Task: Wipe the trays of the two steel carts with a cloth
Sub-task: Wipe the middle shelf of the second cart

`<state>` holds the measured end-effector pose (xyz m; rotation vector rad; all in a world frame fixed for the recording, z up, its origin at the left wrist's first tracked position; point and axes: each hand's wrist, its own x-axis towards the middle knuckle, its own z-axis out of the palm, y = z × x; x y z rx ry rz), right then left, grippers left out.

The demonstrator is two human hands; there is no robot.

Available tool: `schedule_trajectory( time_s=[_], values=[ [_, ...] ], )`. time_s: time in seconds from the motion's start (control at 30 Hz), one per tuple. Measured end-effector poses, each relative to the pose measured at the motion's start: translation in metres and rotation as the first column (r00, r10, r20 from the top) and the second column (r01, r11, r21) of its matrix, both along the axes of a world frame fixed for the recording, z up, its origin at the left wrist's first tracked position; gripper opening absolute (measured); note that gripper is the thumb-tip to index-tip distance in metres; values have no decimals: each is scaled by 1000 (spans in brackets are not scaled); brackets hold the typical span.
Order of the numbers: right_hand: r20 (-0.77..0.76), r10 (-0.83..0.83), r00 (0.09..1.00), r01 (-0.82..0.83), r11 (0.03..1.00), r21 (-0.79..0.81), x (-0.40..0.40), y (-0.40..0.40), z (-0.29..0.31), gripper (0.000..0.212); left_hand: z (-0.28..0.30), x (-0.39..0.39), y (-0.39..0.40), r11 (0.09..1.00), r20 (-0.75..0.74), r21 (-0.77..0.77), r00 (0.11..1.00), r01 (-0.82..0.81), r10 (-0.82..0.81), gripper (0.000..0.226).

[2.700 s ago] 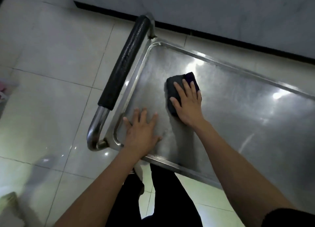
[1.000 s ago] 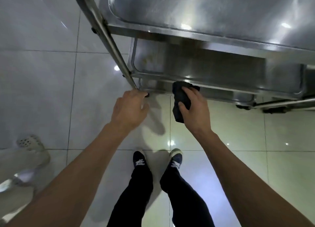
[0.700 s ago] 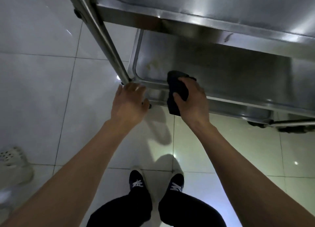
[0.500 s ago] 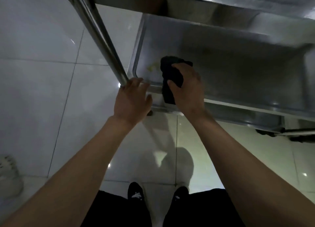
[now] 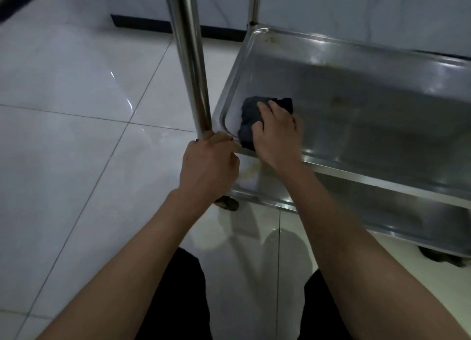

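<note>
Head view: the dark cloth [image 5: 251, 121] lies bunched in the near left corner of the steel cart's lower tray [image 5: 356, 105], pressed down under the right hand [image 5: 276, 133], whose fingers curl over it. The left hand [image 5: 207, 165] grips the tray's corner at the foot of the upright steel post [image 5: 188, 59]. A caster [image 5: 228, 203] stands on the pale tiled floor [image 5: 76, 135] below.

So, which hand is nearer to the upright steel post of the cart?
The left. The left hand grips the base of the steel post at the tray corner. The right hand is to the post's right, inside the tray, pressing the dark cloth.
</note>
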<state>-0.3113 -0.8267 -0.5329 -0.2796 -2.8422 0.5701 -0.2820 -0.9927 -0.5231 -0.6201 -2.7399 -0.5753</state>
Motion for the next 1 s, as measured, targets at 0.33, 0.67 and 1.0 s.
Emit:
schedule_trajectory(
  time_s=[0.33, 0.67, 1.0],
  values=[
    [182, 191, 964, -193, 981, -9, -30, -7, 9, 52, 6, 9, -10, 995, 108, -60, 992, 75, -69, 58],
    [167, 167, 972, -175, 984, 35, -21, 0, 0, 51, -7, 19, -7, 995, 94, -98, 996, 15, -6, 36],
    [195, 101, 976, -100, 995, -11, 10, 54, 0, 50, -1, 24, 24, 979, 6, -182, 996, 88, -89, 34]
  ],
)
